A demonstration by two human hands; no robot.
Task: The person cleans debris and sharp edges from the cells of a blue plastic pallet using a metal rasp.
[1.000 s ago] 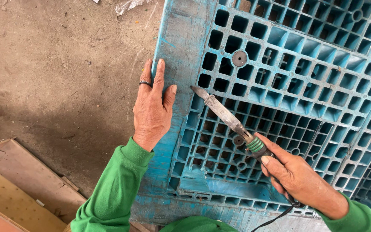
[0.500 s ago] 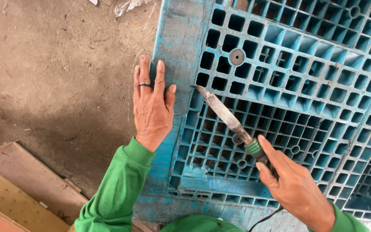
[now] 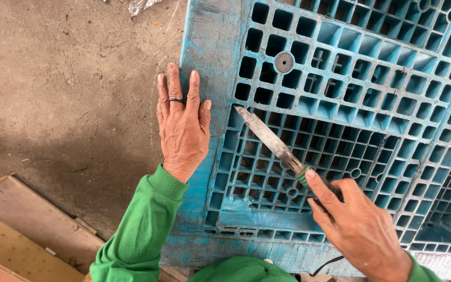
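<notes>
A: Tool first. A flat metal blade (image 3: 267,137) on a green-collared handle, a cord trailing from its butt; likely a heated cutting or welding iron, though the head view cannot settle that. Its tip sits at the edge of an open cell near the left border of the blue plastic pallet (image 3: 340,78), just below the round grey plug (image 3: 284,62).

B: And the grip?

A: The right hand (image 3: 358,224) is wrapped closed round the handle, index finger laid forward along the collar. The left hand (image 3: 182,128) lies flat, fingers spread, palm down on the pallet's solid rim, holding nothing; a dark ring shows on one finger.

B: What would make the step go well?

A: In the observer's judgement: keep the blade low and angled so only the tip meets the rib, keep that forefinger behind the collar, and leave the bracing hand where it is, near but clear of the blade's line. The cord should stay slack behind the wrist.

B: Surroundings?

A: Bare dirt floor (image 3: 63,89) to the left, wooden boards (image 3: 22,230) at the lower left, green sleeves on both arms.
</notes>
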